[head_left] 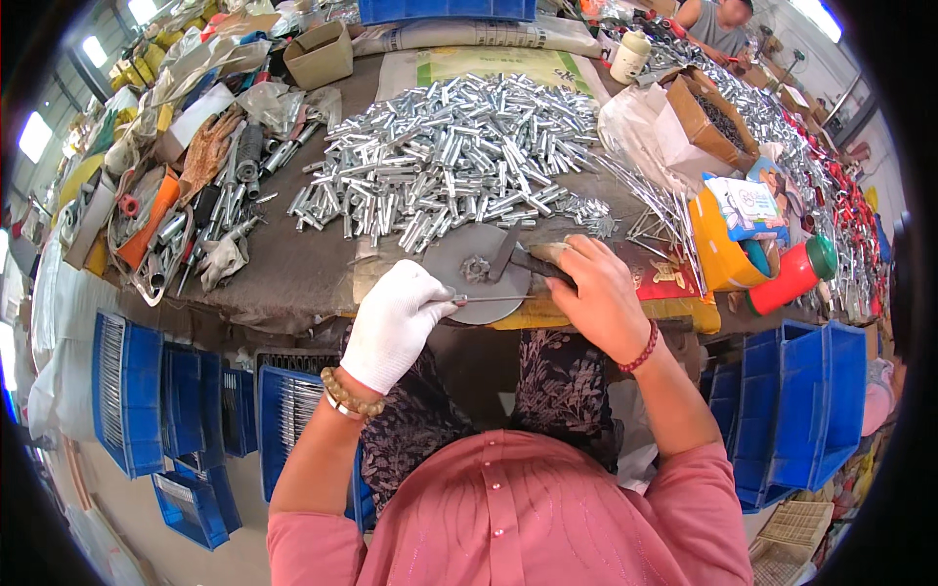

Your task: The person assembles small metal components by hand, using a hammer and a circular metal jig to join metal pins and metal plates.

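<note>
My left hand, in a white knit glove, pinches a thin metal rod that lies level across the near part of a round grey metal plate. My bare right hand is closed round the dark handle of a hammer, its head over the plate. A small round toothed metal piece sits at the plate's middle, just left of the hammer head. Beyond the plate, a large heap of short silver metal tubes spreads over the bench. Some loose long thin rods lie to the right.
Left on the bench are tools, gloves and an orange-handled item. A carton of small dark parts, a yellow container and a red bottle with green cap stand right. Blue crates flank my legs. Another person sits far right.
</note>
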Demonstrator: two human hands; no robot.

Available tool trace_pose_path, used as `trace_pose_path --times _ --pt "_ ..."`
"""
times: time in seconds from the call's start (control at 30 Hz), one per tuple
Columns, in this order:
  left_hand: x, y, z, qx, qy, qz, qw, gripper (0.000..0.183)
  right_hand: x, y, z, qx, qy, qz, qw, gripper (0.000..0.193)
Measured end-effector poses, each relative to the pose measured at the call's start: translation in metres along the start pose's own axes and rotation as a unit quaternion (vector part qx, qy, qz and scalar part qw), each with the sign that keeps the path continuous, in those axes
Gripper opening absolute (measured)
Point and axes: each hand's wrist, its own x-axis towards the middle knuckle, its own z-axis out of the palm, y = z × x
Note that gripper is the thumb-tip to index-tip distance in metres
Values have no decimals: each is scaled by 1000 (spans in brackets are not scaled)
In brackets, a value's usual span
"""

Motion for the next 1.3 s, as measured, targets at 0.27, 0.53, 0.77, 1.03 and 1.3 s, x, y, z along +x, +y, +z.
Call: trace_pose_path --times 0.27,0.53,0.77,1.03,1.3 --pt "1 4 -2 37 -4 2 999 15 -1 -47 -16 89 -2 -43 995 31" --pt "0 0 0 31 4 1 1000 15 2 -54 -23 79 3 -63 995 24" --pt "4 -4 -7 4 -26 10 1000 14 11 -32 -8 168 30 23 985 32" --pt "-2 -6 -3 -23 -7 -7 1000 13 5 -40 3 -17 16 -49 999 15" --pt "-25 13 20 103 134 -27 985 27 -33 -63 17 255 -135 131 949 27"
